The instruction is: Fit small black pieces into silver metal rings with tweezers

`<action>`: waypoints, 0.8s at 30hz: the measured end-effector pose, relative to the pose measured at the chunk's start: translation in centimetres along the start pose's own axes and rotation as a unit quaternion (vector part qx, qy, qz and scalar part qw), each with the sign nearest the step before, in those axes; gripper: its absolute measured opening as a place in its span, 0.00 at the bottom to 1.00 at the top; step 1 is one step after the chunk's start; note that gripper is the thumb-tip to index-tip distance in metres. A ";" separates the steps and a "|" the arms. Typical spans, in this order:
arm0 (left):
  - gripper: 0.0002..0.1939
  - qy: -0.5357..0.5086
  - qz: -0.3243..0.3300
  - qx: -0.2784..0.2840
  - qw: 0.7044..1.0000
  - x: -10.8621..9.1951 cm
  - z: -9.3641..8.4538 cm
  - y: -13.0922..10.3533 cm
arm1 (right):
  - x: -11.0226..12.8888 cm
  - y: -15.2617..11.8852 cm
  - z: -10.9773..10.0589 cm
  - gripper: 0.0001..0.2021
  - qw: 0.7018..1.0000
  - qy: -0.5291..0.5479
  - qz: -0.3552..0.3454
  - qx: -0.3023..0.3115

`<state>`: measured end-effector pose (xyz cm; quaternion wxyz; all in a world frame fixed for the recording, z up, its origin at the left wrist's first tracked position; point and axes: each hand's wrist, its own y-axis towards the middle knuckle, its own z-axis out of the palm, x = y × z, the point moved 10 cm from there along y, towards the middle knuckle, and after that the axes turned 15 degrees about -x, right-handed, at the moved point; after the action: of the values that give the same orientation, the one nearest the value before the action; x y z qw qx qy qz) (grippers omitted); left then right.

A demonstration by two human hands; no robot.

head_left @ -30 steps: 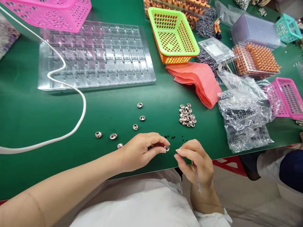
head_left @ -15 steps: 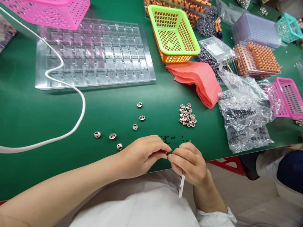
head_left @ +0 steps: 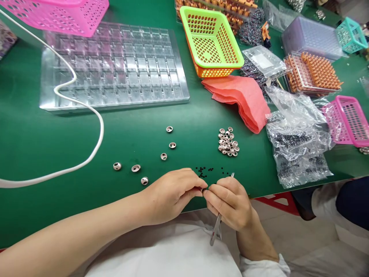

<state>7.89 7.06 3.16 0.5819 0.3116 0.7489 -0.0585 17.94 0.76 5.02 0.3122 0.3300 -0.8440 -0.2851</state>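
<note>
My left hand point(head_left: 175, 194) and my right hand point(head_left: 230, 200) meet at the table's front edge, their fingertips pinched together on a small part point(head_left: 203, 189), mostly hidden between them. Across the palm of my right hand lie metal tweezers point(head_left: 215, 230), tips pointing up and away. Just beyond the fingertips are tiny black pieces point(head_left: 201, 171) scattered on the green table point(head_left: 129, 134). A cluster of small silvery cups point(head_left: 227, 142) sits farther back to the right. Several more cups, one of them a cup point(head_left: 136, 168), are spread out left of my hands.
A clear compartment tray point(head_left: 115, 69) lies at the back left under a white cable point(head_left: 99, 127) and pink basket point(head_left: 72, 17). Behind the cups are a green basket point(head_left: 213, 38) and red cloth point(head_left: 242, 100). Plastic bags point(head_left: 300, 142) and another pink basket point(head_left: 351, 119) stand right.
The tweezers in my right hand have turned a little, their rear end swinging left. Both hands stay together, the small part now more covered by the fingertips.
</note>
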 end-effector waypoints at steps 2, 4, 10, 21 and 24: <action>0.08 -0.002 -0.001 0.001 1.000 0.0 0.0 0.0 | 0.0 -0.2 0.1 0.11 1.000 -0.001 0.000 0.005; 0.08 -0.005 -0.007 0.007 1.000 0.1 0.1 0.0 | -0.1 -0.4 0.1 0.11 1.000 0.002 0.005 0.004; 0.08 -0.017 -0.023 0.013 0.999 0.3 0.1 -0.1 | -0.2 -0.1 -0.3 0.11 0.999 0.012 0.016 -0.032; 0.07 -0.022 -0.041 0.019 0.999 0.6 0.3 -0.2 | 0.5 0.0 -0.4 0.11 0.999 0.030 -0.021 -0.009; 0.07 -0.028 -0.055 0.025 0.998 0.7 0.3 -0.1 | 0.7 0.0 -0.3 0.10 0.999 0.027 -0.034 0.007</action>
<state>8.00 7.08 2.41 0.5906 0.2826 0.7466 -0.1178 17.75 0.18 5.48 0.3223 0.3683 -0.8256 -0.2809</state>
